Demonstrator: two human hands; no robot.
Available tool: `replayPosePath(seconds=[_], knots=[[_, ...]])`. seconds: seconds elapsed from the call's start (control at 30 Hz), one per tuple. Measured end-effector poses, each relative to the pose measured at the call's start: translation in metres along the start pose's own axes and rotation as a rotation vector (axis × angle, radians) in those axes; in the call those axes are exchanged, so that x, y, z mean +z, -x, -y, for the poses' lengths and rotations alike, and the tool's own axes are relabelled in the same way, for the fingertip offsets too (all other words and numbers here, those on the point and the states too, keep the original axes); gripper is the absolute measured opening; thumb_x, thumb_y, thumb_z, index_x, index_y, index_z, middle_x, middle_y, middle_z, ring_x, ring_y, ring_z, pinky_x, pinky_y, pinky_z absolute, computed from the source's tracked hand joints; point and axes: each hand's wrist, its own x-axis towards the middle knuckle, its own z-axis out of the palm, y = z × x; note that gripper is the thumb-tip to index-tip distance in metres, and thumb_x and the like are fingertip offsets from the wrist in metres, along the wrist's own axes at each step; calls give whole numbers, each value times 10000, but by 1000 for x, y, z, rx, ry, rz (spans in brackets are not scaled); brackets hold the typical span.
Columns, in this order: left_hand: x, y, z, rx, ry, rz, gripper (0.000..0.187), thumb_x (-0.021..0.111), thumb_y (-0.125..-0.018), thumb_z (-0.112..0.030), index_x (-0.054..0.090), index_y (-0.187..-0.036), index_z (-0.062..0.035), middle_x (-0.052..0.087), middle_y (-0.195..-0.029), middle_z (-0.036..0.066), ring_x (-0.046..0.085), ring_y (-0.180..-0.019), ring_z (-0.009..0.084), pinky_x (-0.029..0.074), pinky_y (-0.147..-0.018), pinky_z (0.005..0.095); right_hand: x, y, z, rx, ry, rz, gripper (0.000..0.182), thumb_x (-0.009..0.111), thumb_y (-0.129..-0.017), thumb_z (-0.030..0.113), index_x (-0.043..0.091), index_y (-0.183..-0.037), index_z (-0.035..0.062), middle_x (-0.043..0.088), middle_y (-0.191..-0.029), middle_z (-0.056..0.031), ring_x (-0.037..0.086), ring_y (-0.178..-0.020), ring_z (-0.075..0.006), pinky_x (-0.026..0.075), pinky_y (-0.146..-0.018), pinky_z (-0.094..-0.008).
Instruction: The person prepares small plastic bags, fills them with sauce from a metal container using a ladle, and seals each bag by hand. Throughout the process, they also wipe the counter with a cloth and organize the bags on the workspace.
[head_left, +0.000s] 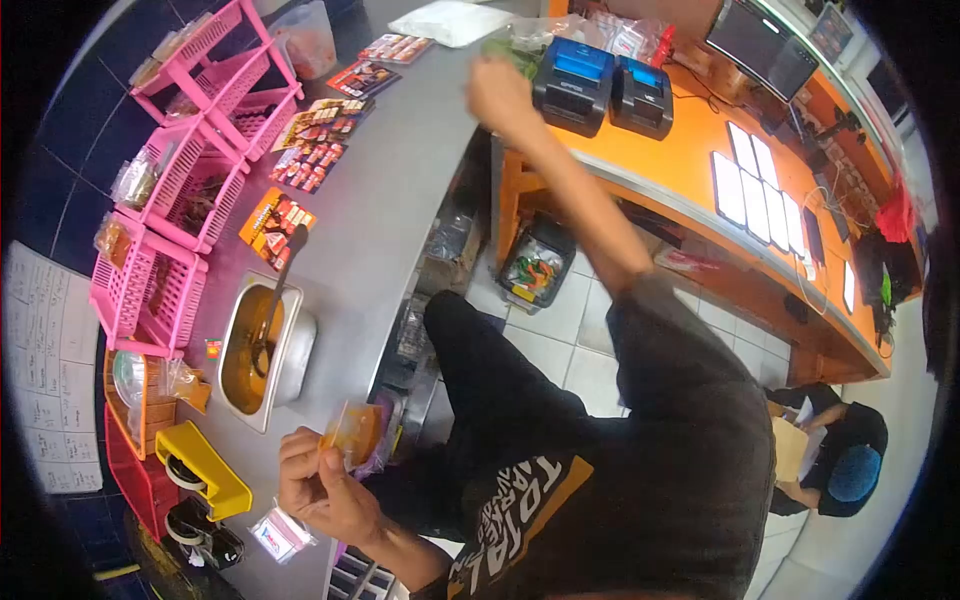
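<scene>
My left hand (335, 492) is closed, with thumb and fingers pinching the top of a small clear plastic bag of orange-brown sauce (356, 434). The bag hangs over the counter's near edge. Close by stands a rectangular steel pan (293, 350) of the same coloured sauce, with a ladle (270, 325) resting in it, handle over the rim. My right hand (500, 95) is stretched far out beside a green plastic-looking item (520, 55) and the receipt printers. Its fingers look curled; what they hold, if anything, is hidden.
Pink baskets (150, 285) with packets line the steel counter (370, 180), near printed menu cards (318, 135). A yellow tape dispenser (205, 470) stands nearby. Printers (575, 85) and several phones (765, 195) sit on the orange desk. A bin (537, 265) stands below; another person (835, 450) is behind.
</scene>
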Motion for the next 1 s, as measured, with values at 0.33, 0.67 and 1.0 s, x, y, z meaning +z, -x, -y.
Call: replayPosePath(seconds=[0.33,0.67,1.0], knots=[[17,-22,14,-75,-81,134,160,769,-883,-68,648,-810,6,601,-817,55,526,-778,127,400,-691,264,52,-90,-72,175,223,103,317,657,-847,265,777,-1059,63,755,-1087,-180,744,-1003,-338,585,-830,-467],[142,-116,68,48,-137,362,154,800,-859,-91,723,-799,27,694,-728,20,556,-696,56,419,-645,250,-50,-31,17,157,-980,321,510,566,-913,405,708,-1024,-71,711,-891,-121,653,-799,-208,516,-689,-356],[192,-163,118,-131,-70,574,75,720,-834,-31,751,-867,29,721,-767,23,616,-723,69,477,-655,268,-115,26,27,-341,-1032,901,577,616,-975,283,507,-1469,6,568,-1412,-113,524,-1271,-182,414,-1075,-300]])
